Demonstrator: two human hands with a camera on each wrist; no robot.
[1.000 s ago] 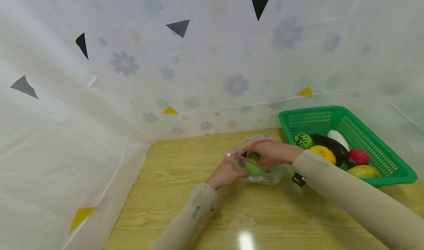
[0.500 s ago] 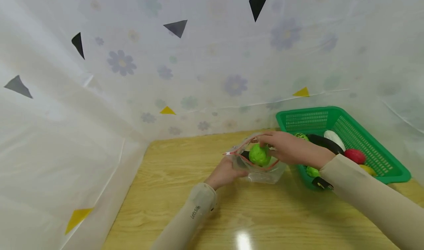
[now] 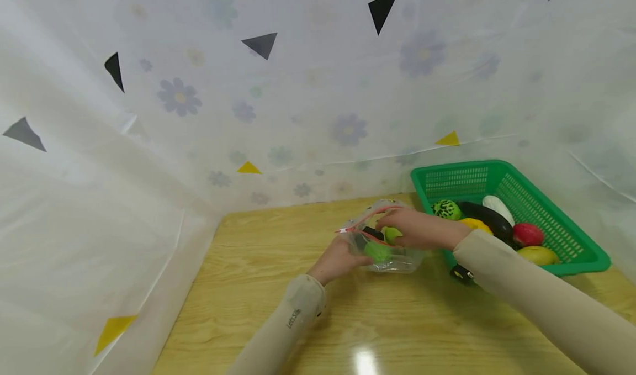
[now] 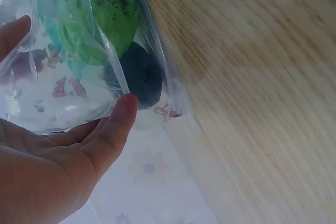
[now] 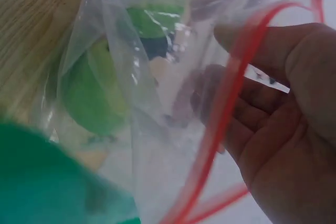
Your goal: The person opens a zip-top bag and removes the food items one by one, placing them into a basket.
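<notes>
Clear plastic zip bag [image 3: 385, 242] lies on the wooden table [image 3: 278, 286], just left of the green basket [image 3: 561, 237]; bare table lies open to the left and front. Left hand [image 3: 338, 262] grips the bag's near side; right hand [image 3: 422, 228] pinches its red-edged mouth. Left wrist view: thumb [image 4: 113, 127] presses the film, green fruit [image 4: 102, 24] inside. Right wrist view: fingers [image 5: 283, 93] clamp the red zip strip [image 5: 231, 103].

Light wooden tabletop [image 3: 278, 253], glossy, one bright light reflection near front edge. Behind and on both sides: translucent white plastic sheeting [image 3: 308, 88] with faded flower print plus black, grey, yellow triangles
</notes>
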